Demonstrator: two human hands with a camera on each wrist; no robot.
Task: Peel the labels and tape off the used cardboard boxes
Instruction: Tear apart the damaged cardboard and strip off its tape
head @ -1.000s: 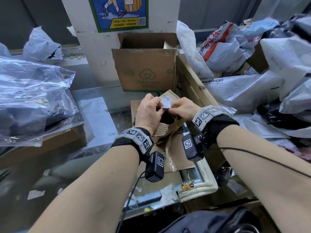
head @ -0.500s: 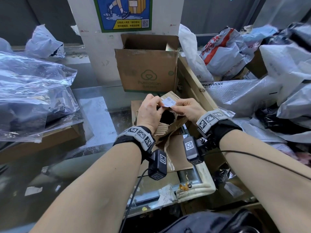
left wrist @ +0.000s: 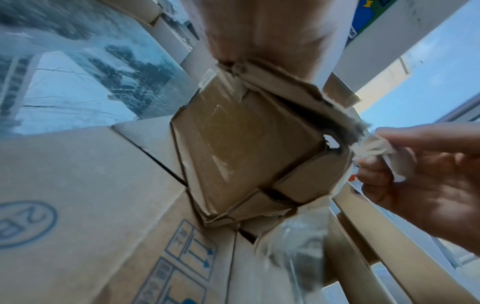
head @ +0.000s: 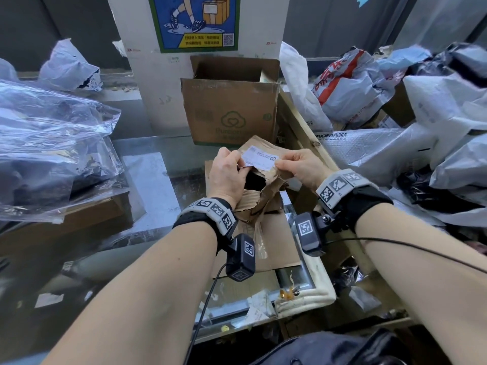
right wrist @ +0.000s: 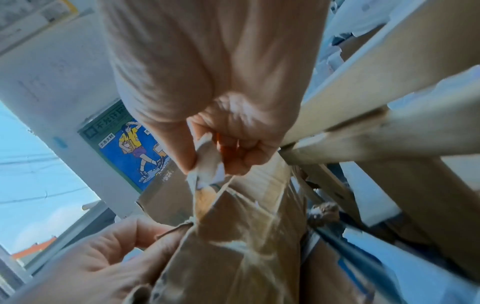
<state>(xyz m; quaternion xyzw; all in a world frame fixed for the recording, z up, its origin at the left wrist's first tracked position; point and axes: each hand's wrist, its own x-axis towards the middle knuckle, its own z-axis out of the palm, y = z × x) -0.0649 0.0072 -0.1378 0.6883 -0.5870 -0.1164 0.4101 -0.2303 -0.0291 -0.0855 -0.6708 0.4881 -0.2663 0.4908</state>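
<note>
plastic bags (head: 50, 143): clear, heaped far left on the glass top (head: 147, 175).
pillar (head: 137, 83): white, behind the worktop, blue poster (head: 195, 22) stuck on it.
open box (head: 229, 106): upright against the pillar, flaps up, green cloud logo on its front.
left hand (head: 226, 177): curled around the left edge of the small box, thumb on top beside the label's left end.
small box (head: 261, 188): crushed, torn, dark hole in its face; held up between both hands, above flat cardboard (head: 276, 246) lying on the glass.
label (head: 259, 158): white, printed, partly lifted off the small box's upper edge, stretched between the hands.
right hand (head: 300, 167): thumb and forefinger pinch the label's right end; right wrist view shows crumpled paper in the pinch, other fingers curled in.
rail (head: 303, 122): wooden, runs along the right edge of the worktop.
mail bags (head: 421, 114): grey and white, piled right of the rail; one with red print at the back.
</note>
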